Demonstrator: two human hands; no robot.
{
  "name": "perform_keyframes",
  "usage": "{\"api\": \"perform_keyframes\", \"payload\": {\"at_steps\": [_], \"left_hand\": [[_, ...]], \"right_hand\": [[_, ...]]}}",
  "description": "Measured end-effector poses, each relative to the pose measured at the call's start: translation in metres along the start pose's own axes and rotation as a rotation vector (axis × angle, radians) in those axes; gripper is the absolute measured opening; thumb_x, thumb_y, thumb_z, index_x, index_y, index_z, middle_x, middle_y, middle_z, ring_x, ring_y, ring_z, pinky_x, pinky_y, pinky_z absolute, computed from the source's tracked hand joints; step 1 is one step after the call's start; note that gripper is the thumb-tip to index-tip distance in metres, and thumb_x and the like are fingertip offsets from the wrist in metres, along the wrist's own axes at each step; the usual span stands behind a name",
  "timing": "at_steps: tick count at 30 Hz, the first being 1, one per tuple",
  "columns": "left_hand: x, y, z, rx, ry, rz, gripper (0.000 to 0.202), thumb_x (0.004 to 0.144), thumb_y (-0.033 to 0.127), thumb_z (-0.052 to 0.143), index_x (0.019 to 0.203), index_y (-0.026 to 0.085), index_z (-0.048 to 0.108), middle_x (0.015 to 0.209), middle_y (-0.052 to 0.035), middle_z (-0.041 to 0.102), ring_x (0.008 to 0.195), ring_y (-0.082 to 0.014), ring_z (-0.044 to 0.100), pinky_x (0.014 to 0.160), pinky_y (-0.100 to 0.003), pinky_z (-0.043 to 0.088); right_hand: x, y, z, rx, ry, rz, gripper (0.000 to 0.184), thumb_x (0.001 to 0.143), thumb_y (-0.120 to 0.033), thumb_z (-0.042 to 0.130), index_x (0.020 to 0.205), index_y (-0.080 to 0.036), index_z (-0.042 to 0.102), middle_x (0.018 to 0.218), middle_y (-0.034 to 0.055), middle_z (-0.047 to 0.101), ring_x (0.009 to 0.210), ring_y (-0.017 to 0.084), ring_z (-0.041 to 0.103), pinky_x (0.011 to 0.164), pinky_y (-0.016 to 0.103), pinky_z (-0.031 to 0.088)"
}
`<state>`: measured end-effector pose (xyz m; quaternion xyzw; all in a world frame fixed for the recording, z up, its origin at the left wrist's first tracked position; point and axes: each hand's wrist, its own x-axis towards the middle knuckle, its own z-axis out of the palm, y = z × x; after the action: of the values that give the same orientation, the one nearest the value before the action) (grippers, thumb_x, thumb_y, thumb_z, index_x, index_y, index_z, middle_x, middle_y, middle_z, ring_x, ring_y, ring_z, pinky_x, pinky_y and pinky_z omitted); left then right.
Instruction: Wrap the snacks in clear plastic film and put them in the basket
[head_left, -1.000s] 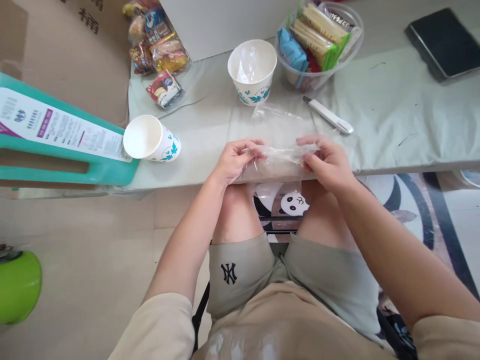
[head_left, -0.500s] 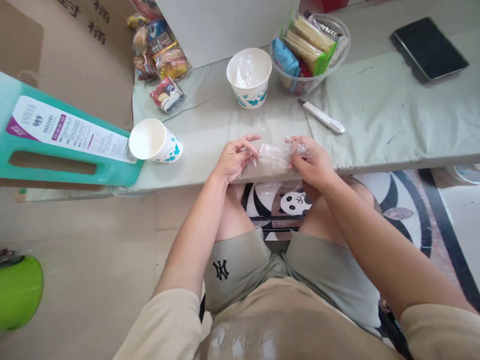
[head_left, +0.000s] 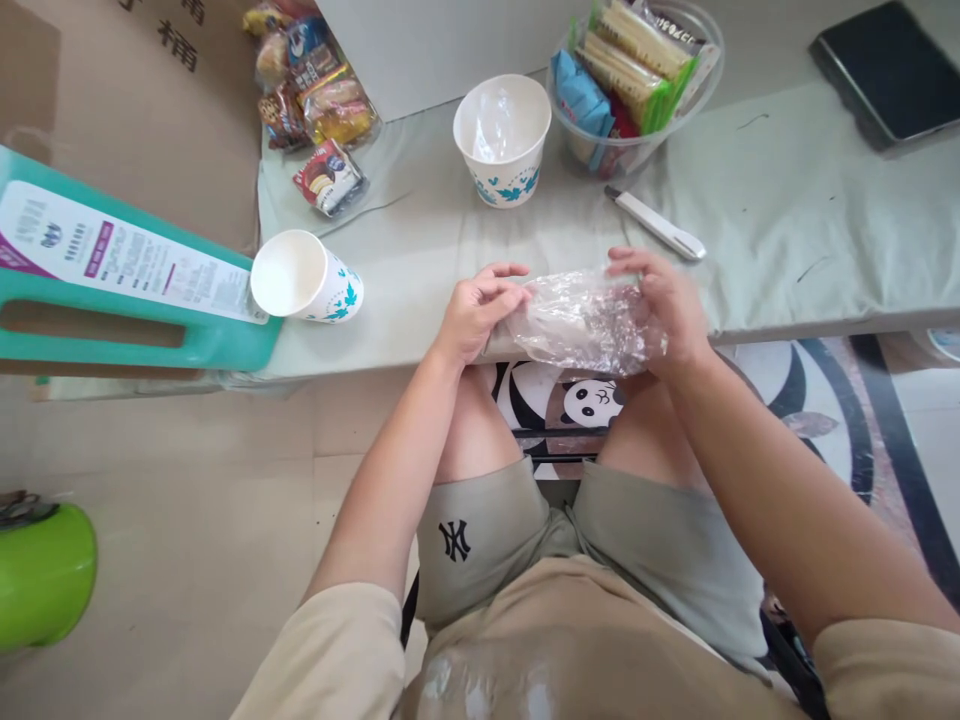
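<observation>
A crumpled clear plastic bag [head_left: 581, 322] hangs at the near edge of the table [head_left: 787, 220], held between both hands. My left hand [head_left: 476, 310] pinches its left end with curled fingers. My right hand [head_left: 667, 300] wraps round its right end. A paper cup lined with clear plastic [head_left: 502, 135] stands upright behind the hands. Another paper cup [head_left: 304, 280] lies on its side to the left, mouth toward me.
A clear bowl of wrapped snacks [head_left: 637, 80] and a white utility knife [head_left: 656, 225] sit behind my right hand. Packaged snacks [head_left: 319, 100] lie at the back left, a teal board [head_left: 127, 290] at the left, a dark tablet [head_left: 892, 70] at the far right.
The plastic bag, first stretched flat between my hands, is now bunched into a puffy crumple. My right hand has turned its palm around the bag's right end.
</observation>
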<state>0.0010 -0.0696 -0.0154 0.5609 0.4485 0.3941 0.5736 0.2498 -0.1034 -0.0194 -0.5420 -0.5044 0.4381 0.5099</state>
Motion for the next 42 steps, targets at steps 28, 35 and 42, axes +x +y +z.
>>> {"api": "perform_keyframes", "payload": {"at_steps": [28,35,42], "left_hand": [[-0.041,0.038,0.023,-0.184,-0.116,-0.369,0.027,0.080,0.023,0.077,0.104,0.017,0.069,0.069,0.0026,0.068,0.062,-0.0091,0.066,0.061,-0.020,0.056],[-0.043,0.033,0.016,-0.163,-0.103,-0.397,0.022,0.088,0.030,0.069,0.108,0.023,0.069,0.051,0.0084,0.051,0.043,-0.0088,0.051,0.045,-0.021,0.046],[-0.044,0.031,0.009,-0.331,-0.116,-0.332,0.030,0.075,0.047,0.066,0.072,0.017,0.071,0.068,-0.0030,0.065,0.060,-0.0129,0.062,0.054,-0.026,0.050]], "right_hand": [[-0.041,-0.056,0.007,0.126,-0.145,0.460,0.016,0.078,-0.031,0.074,0.081,-0.021,0.061,0.061,-0.0031,0.061,0.051,0.011,0.055,0.045,0.023,0.042],[-0.044,-0.038,-0.002,0.104,-0.177,0.330,0.017,0.085,-0.030,0.068,0.102,-0.024,0.067,0.050,-0.0076,0.051,0.042,0.010,0.042,0.040,0.022,0.030],[-0.058,-0.024,-0.021,0.202,-0.187,0.211,0.019,0.082,-0.028,0.057,0.077,-0.023,0.075,0.083,0.0053,0.070,0.065,0.015,0.056,0.052,0.029,0.044]]}}
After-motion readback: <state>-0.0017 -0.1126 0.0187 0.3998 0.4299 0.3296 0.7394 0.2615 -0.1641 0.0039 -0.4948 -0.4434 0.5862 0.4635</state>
